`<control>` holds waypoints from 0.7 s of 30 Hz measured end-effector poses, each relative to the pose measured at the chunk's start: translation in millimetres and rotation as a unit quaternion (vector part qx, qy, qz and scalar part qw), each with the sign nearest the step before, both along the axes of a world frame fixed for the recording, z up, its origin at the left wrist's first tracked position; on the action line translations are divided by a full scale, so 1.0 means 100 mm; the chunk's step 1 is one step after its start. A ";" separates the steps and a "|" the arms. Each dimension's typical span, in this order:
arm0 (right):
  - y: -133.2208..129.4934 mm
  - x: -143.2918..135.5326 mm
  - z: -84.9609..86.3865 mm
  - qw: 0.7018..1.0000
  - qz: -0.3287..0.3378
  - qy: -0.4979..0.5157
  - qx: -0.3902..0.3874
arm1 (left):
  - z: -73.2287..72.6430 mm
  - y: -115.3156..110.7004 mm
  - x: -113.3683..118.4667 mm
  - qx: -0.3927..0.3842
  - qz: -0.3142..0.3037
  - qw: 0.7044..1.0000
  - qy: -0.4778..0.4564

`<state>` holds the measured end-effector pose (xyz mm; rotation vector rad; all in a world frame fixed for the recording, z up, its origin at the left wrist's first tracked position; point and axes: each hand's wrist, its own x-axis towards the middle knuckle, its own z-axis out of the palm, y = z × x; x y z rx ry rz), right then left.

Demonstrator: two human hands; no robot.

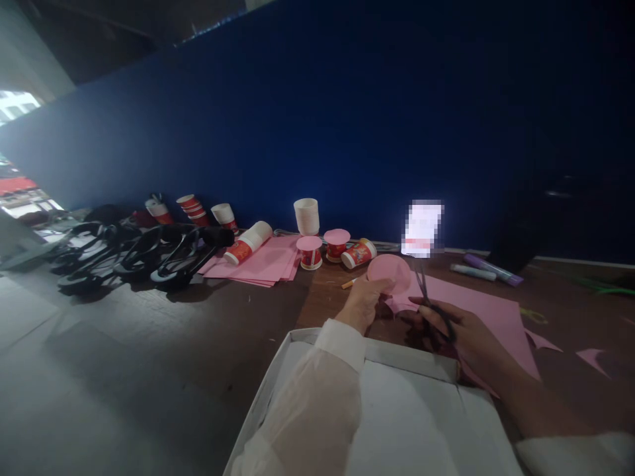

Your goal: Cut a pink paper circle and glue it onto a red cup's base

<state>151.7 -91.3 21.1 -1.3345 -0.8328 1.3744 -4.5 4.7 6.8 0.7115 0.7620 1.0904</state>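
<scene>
A round pink paper disc (pixel 388 271) is pinched in my left hand (pixel 364 302), its edge curving up past the fingers. My right hand (pixel 459 330) has its fingers through the handles of a pair of scissors (pixel 439 317), whose blades point up beside the disc. A ragged pink paper offcut (pixel 403 304) hangs just below the disc, between the hands. Beyond the right hand lies a large pink paper sheet (pixel 476 304). Two red paper cups (pixel 311 256) with pink discs on top stand behind my left hand, and another printed cup (pixel 359 254) lies on its side.
A white box (pixel 411 357) stands in front of me under my forearms. Stacked paper cups (pixel 307 216) and a pink paper stack (pixel 268 264) are at the back. Black headgear-like frames (pixel 171 258) lie left. A lit phone screen (pixel 423 228), markers (pixel 491 270) and paper scraps (pixel 592 360) are right.
</scene>
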 end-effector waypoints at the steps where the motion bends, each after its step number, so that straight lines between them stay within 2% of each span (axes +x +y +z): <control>1: 0.00 0.00 0.00 1.000 -0.001 -0.004 -0.002 | -0.01 0.01 0.00 0.002 -0.003 1.000 0.004; 15: -0.03 -0.02 0.04 1.000 -0.009 -0.006 0.018 | 0.06 -0.05 0.00 0.010 -0.031 0.999 0.029; 21: -0.01 0.00 0.00 1.000 -0.003 -0.020 0.021 | 0.08 -0.07 0.02 0.004 -0.036 0.999 0.027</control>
